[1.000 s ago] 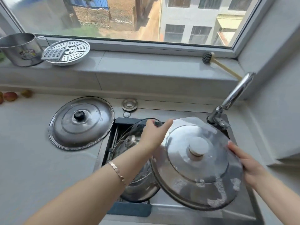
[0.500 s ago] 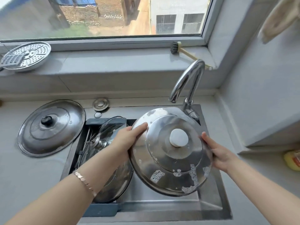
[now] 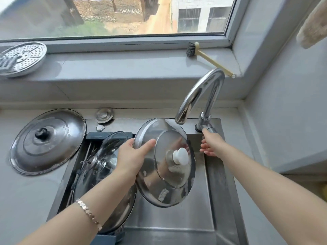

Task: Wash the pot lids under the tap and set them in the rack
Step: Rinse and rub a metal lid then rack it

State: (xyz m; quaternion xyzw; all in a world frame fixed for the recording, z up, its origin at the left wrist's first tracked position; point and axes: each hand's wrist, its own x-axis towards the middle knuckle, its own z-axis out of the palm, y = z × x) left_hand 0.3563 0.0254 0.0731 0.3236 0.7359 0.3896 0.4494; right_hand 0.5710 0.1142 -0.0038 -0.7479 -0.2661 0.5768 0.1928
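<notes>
A soapy steel lid (image 3: 164, 183) with a white knob (image 3: 180, 155) hangs tilted over the sink (image 3: 177, 221), its upper edge just under the tap spout (image 3: 200, 92). My left hand (image 3: 132, 156) grips its left rim, thumb on the top face. My right hand (image 3: 211, 144) is off the lid and touches the tap handle (image 3: 208, 129), its fingers hanging loose. No water is visible. A dark blue rack (image 3: 109, 136) in the sink's left half holds a glass lid (image 3: 109, 147) and a steel lid (image 3: 106, 200). A large lid with a black knob (image 3: 47, 140) lies on the counter.
On the window sill are a perforated steamer plate (image 3: 23, 58) at the left and a dish brush (image 3: 192, 50) by the corner. A round sink plug (image 3: 104, 114) lies behind the rack. A cloth (image 3: 313, 29) hangs at the upper right. A wall closes the right side.
My right hand has let go of the lid's right edge and moved up to the tap handle. The left hand now holds the lid alone, tilted more steeply under the spout.
</notes>
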